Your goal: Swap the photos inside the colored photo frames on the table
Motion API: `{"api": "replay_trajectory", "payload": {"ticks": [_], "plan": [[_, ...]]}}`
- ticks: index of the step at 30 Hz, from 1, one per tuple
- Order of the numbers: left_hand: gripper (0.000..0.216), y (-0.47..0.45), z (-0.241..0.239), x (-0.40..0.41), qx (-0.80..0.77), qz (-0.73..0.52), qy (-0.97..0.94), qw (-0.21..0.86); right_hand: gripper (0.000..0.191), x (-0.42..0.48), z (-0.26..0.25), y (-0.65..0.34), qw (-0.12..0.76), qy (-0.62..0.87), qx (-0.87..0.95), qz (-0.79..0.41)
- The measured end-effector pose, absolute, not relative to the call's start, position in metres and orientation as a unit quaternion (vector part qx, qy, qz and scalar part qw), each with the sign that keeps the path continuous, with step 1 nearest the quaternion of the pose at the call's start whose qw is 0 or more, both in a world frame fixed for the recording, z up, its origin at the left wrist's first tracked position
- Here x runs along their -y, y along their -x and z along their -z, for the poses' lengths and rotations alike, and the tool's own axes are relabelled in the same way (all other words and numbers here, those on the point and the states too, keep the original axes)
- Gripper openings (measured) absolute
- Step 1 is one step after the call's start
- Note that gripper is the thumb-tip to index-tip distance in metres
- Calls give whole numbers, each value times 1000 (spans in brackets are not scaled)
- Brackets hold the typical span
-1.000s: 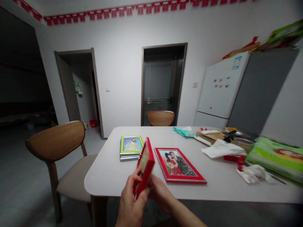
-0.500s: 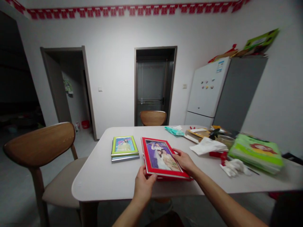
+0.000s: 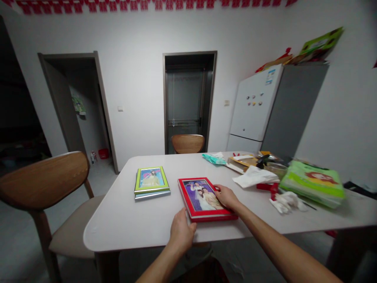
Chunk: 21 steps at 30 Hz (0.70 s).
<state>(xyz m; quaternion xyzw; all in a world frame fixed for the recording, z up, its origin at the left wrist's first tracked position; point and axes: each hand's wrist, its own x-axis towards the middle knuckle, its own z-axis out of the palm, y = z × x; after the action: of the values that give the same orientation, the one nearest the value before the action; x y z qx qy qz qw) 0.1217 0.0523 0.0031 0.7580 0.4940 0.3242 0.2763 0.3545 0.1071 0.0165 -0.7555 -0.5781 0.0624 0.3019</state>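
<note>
A red picture frame (image 3: 203, 198) with a wedding photo lies flat on the white table (image 3: 138, 224), stacked on another red frame beneath it. My left hand (image 3: 181, 232) grips its near left corner. At the frame's right edge my right hand (image 3: 227, 195) rests with fingers curled over the rim. To the left, a green picture frame (image 3: 151, 179) sits on top of a silver one.
Papers, a teal cloth (image 3: 213, 158), crumpled white tissue (image 3: 284, 201) and a green bag (image 3: 312, 182) crowd the table's right side. A wooden chair (image 3: 44, 184) stands at the left, another (image 3: 187, 143) at the far end. A white fridge (image 3: 256, 110) stands at the back right.
The red frame, held upright on edge a second ago, has been turned face up and laid down onto the other red frame. Both hands stay on it.
</note>
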Motion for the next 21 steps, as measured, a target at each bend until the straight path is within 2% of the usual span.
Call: {"api": "replay_trajectory", "payload": {"ticks": [6,13,16,21], "plan": [[48,-81,-5,-84,-529,-307,-768,190,38,-114,-36,-274,311,662,682,-14],[43,-31,-5,-130,-541,-279,-785,117,40,-152,-38,-171,245,593,766,-19],[45,-19,9,-145,-531,-250,-808,49,43,-172,-32,-153,217,596,773,-27],[53,-12,17,-155,-475,-254,-836,-106,32,-170,-21,-143,187,612,769,-5]]}}
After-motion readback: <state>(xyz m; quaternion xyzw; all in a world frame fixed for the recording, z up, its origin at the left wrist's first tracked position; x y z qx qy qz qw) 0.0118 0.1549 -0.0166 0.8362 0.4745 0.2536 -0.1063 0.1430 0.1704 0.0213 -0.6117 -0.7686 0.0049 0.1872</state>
